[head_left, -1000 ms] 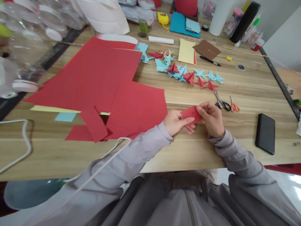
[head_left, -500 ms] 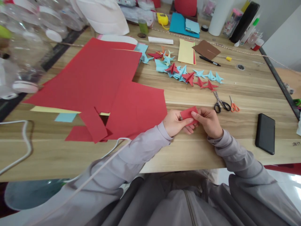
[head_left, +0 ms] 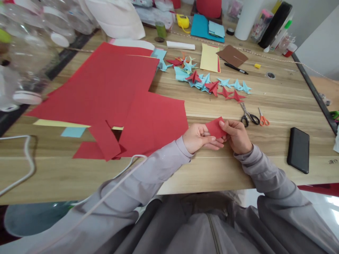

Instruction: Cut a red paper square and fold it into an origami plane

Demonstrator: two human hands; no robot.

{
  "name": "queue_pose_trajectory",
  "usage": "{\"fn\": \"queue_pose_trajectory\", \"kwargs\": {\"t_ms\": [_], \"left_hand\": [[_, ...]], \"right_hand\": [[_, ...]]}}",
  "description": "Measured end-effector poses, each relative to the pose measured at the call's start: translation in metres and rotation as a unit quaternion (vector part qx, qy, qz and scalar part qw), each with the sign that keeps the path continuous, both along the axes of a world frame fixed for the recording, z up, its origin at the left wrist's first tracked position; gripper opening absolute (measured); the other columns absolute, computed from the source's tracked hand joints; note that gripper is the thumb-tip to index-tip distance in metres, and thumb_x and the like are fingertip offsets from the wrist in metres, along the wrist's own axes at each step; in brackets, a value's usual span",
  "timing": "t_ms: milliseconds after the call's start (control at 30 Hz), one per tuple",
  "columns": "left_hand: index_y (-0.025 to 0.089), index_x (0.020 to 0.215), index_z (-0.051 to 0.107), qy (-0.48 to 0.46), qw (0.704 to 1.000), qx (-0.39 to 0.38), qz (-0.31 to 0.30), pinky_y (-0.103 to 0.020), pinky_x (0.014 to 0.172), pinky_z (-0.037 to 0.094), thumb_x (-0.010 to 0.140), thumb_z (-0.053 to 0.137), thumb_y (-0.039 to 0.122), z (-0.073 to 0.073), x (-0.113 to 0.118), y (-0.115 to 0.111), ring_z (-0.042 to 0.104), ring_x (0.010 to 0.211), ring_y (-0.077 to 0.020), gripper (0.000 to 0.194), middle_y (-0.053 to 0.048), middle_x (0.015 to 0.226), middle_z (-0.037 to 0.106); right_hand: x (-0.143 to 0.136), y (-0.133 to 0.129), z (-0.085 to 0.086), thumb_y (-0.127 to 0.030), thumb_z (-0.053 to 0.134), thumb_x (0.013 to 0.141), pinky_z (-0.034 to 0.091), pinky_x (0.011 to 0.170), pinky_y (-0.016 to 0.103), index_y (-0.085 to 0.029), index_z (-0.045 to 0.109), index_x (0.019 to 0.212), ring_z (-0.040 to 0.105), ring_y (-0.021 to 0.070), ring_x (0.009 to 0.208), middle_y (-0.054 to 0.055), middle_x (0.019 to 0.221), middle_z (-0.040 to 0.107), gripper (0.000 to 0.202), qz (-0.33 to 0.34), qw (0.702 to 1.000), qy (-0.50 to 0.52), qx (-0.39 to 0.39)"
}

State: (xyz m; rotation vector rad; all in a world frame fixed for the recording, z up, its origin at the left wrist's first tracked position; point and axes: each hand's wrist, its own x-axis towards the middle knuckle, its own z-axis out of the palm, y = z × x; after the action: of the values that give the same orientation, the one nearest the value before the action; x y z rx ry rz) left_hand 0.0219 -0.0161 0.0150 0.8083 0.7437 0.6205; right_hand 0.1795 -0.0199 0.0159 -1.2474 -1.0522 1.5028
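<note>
A small piece of red paper (head_left: pixel 215 127) is between my two hands, above the table near its front. My right hand (head_left: pixel 238 137) pinches its right side, thumb on top. My left hand (head_left: pixel 197 138) holds the paper from the left, with fingers under it and the thumb along its lower edge. Behind my hands lie folded red paper stars (head_left: pixel 225 92) and folded light-blue paper stars (head_left: pixel 236 84). Black-handled scissors (head_left: pixel 249 115) and small orange-handled scissors (head_left: pixel 264 120) rest just beyond my right hand.
Large red paper sheets (head_left: pixel 106 88) spread to the left, with red strips (head_left: pixel 104 141) before them. A phone (head_left: pixel 298 150) lies on the right. Yellow paper (head_left: pixel 210 58), a pen (head_left: pixel 236 68) and a tape measure (head_left: pixel 183 22) lie farther back. Clear bottles (head_left: pixel 29 63) crowd the left.
My left thumb has slid off the top of the red paper to its lower edge, so more of the paper shows. My right hand still pinches the right side.
</note>
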Motion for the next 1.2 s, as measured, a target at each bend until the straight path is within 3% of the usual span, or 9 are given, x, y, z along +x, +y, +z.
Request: {"fn": "queue_pose_trajectory", "kwargs": {"t_ms": [167, 300, 600, 800, 967, 1200], "left_hand": [[0.007, 0.079, 0.067, 0.015, 0.999, -0.018, 0.023, -0.032, 0.066, 0.059, 0.066, 0.076, 0.016, 0.0023, 0.0004, 0.0007, 0.071, 0.066, -0.0199, 0.018, -0.011, 0.075, 0.074], [0.008, 0.080, 0.066, 0.038, 0.999, -0.001, 0.034, -0.031, 0.061, 0.058, 0.071, 0.075, 0.021, 0.0022, 0.0009, 0.0016, 0.070, 0.061, -0.0189, 0.018, -0.009, 0.068, 0.072], [0.007, 0.070, 0.063, 0.052, 0.998, 0.025, 0.023, -0.032, 0.059, 0.059, 0.074, 0.072, 0.021, 0.0030, 0.0014, 0.0003, 0.067, 0.055, -0.0174, 0.017, -0.009, 0.062, 0.070], [0.007, 0.069, 0.062, 0.065, 0.997, 0.015, 0.028, -0.029, 0.054, 0.057, 0.075, 0.071, 0.018, 0.0061, 0.0021, -0.0004, 0.066, 0.051, -0.0163, 0.015, -0.008, 0.059, 0.069], [0.007, 0.067, 0.061, 0.078, 0.996, 0.031, 0.036, -0.025, 0.047, 0.055, 0.072, 0.074, 0.020, 0.0050, 0.0023, -0.0002, 0.065, 0.047, -0.0161, 0.019, -0.005, 0.054, 0.066], [0.010, 0.060, 0.055, 0.091, 0.994, 0.061, 0.016, -0.024, 0.034, 0.049, 0.068, 0.077, 0.031, -0.0009, 0.0023, -0.0019, 0.058, 0.035, -0.0152, 0.032, -0.004, 0.045, 0.062]], "right_hand": [[0.0005, 0.0005, 0.0032, -0.050, 0.076, 0.064, 0.030, 0.038, 0.019, -0.018, 0.046, 0.051, 0.040, 0.0054, 0.037, -0.005, 0.041, 0.050, 0.045, -0.003, 0.998, -0.030, 0.047], [0.0016, 0.0001, 0.0060, -0.045, 0.082, 0.056, 0.032, 0.040, 0.020, -0.017, 0.051, 0.053, 0.041, 0.0058, 0.041, -0.005, 0.045, 0.052, 0.042, 0.047, 0.992, -0.082, 0.081], [0.0023, -0.0017, 0.0009, -0.050, 0.068, 0.074, 0.036, 0.039, 0.020, -0.016, 0.056, 0.053, 0.047, 0.0068, 0.038, -0.002, 0.044, 0.056, 0.042, 0.034, 0.994, -0.068, 0.085], [0.0018, -0.0003, 0.0025, -0.053, 0.067, 0.073, 0.037, 0.039, 0.019, -0.015, 0.056, 0.053, 0.047, 0.0067, 0.038, -0.002, 0.044, 0.056, 0.044, 0.037, 0.994, -0.072, 0.067], [-0.0003, -0.0009, 0.0053, -0.043, 0.079, 0.061, 0.039, 0.043, 0.019, -0.014, 0.064, 0.067, 0.047, 0.0061, 0.044, -0.003, 0.052, 0.058, 0.034, 0.079, 0.990, -0.071, 0.089], [0.0021, -0.0013, 0.0000, -0.055, 0.063, 0.076, 0.037, 0.039, 0.019, -0.014, 0.062, 0.060, 0.047, 0.0067, 0.039, -0.002, 0.046, 0.056, 0.044, 0.054, 0.990, -0.097, 0.082]]}}
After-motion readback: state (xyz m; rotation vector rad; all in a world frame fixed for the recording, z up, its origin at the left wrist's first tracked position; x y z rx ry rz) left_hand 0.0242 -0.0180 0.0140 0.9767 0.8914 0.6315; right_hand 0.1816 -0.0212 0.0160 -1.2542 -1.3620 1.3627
